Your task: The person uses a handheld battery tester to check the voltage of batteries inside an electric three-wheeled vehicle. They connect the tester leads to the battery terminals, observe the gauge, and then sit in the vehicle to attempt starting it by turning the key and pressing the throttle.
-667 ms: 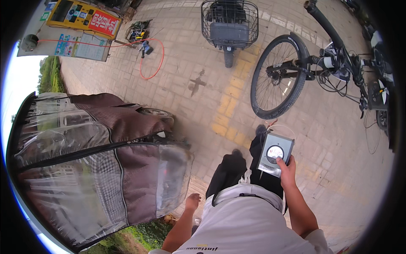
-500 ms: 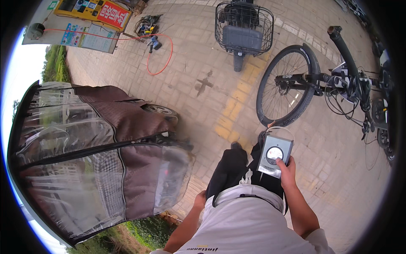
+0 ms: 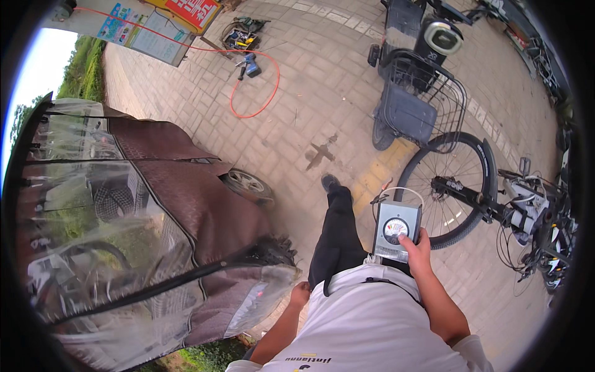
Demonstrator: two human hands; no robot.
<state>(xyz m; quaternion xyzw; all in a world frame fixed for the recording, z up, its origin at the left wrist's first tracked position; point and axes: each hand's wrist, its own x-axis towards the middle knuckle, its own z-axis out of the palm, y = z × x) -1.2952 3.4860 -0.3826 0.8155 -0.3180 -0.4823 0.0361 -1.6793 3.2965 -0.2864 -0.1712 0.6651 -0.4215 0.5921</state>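
My right hand (image 3: 417,251) holds a grey, box-shaped dial meter (image 3: 387,216) by its right side, thumb on the front below the round dial. The dial face has coloured bands. A pale cable (image 3: 411,188) arches over the meter's top, and thin dark and red leads show at its upper left corner. My left hand (image 3: 301,294) hangs low beside my left hip with its fingers curled in, and nothing shows in it. One foot in a dark shoe (image 3: 331,182) is stepping forward on the paving.
To the left stands a covered vehicle (image 3: 167,180) with brown panels and clear plastic. A bicycle wheel (image 3: 455,186) and a scooter with a wire basket (image 3: 421,105) are at right. Ahead lie a red hose (image 3: 277,80), a blue power tool (image 3: 250,67) and an open tool bag (image 3: 242,38).
My left foot has come forward. The covered vehicle appears nearer, and the scooter and bicycle have shifted right in view. The meter stays in my right hand.
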